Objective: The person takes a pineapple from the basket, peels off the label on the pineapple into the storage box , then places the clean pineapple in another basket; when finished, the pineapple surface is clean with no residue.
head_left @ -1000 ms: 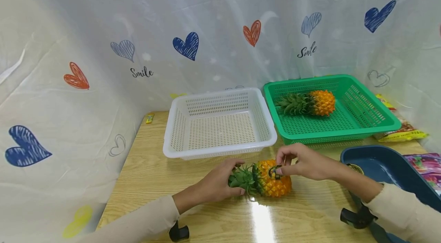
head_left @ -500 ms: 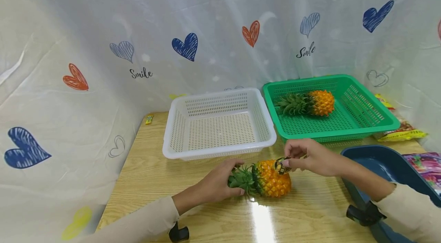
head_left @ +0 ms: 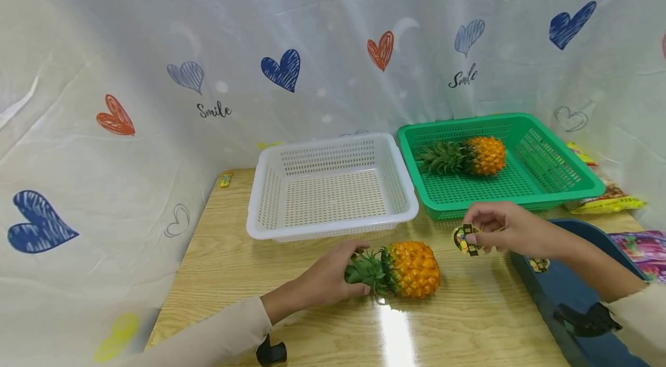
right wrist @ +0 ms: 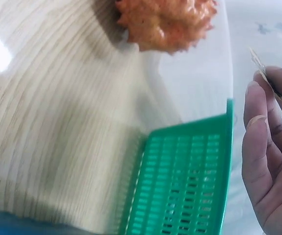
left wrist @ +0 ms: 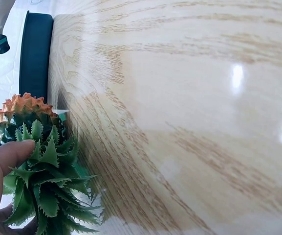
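An orange pineapple (head_left: 414, 270) with a green crown lies on its side on the wooden table. My left hand (head_left: 328, 274) grips its crown, thumb on the near side and fingers over the far side. In the left wrist view the thumb presses on the spiky leaves (left wrist: 50, 191). To the right of the fruit, my right hand (head_left: 512, 231) pinches a flat black-and-gold sticker (head_left: 466, 240) between thumb and fingertips. The right wrist view shows that sticker (right wrist: 268, 78) edge-on, thin and held above the table.
Behind the pineapple stands a white perforated basket (head_left: 333, 228). A green basket (head_left: 510, 205) beside it holds another pineapple (head_left: 486, 156). A dark blue tray (head_left: 551, 297) at the right has a similar sticker (head_left: 539, 264) in it. Snack bags (head_left: 609, 202) lie along the right edge.
My right hand has moved right with the sticker, off the pineapple's body and toward the blue tray. My left hand and the pineapple have stayed in place.
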`<state>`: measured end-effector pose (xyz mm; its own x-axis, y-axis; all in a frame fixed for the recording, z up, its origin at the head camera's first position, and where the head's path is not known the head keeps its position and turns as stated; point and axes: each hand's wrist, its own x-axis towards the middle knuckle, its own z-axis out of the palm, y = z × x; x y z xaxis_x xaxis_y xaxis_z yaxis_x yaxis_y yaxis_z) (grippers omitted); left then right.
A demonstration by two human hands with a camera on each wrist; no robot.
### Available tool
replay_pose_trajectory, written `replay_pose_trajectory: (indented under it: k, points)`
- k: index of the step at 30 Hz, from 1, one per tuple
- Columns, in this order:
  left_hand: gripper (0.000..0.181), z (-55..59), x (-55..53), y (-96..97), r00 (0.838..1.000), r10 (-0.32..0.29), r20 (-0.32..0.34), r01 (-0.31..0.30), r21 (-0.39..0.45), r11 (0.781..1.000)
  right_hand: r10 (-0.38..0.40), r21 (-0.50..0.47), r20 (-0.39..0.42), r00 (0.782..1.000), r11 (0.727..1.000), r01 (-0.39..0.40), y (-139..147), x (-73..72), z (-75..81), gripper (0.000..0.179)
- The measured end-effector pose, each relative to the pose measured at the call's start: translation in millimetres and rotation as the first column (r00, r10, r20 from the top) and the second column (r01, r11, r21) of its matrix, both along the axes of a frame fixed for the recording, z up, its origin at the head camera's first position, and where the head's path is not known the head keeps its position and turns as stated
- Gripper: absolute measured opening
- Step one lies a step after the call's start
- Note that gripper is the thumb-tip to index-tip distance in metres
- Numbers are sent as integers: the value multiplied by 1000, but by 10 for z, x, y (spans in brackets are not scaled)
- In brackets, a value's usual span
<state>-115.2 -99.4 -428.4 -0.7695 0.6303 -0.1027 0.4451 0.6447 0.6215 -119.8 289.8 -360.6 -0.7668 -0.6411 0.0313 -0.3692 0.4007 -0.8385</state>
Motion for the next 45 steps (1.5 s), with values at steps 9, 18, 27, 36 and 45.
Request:
replay_pose_trajectory:
  k: [9, 18, 27, 36, 45]
  points:
    - [80, -7, -4, 1, 1000, 6, 9, -7, 7, 1000, -46, 17, -11, 999, 999, 46, 257, 37, -33, 10]
    - [79, -18, -13, -22, 999, 13, 32, -14, 13, 1000, -8, -53, 23, 1000, 999, 9, 589, 55, -123, 16]
    - [80, 1, -42, -11, 1000, 2, 13, -2, 11, 1000, -52, 29, 37, 998, 998, 51, 893, 107, -212, 16]
    - [80, 25, -50, -9, 1000, -14, 5, 14, 10, 1000, 9, 46, 203, 979, 999, -18, 1165, 155, -358, 13]
    - [79, 56, -46, -10, 1000, -5, 20, 5, 2, 1000, 13, 48, 313, 950, 998, -29, 1387, 165, -470, 12]
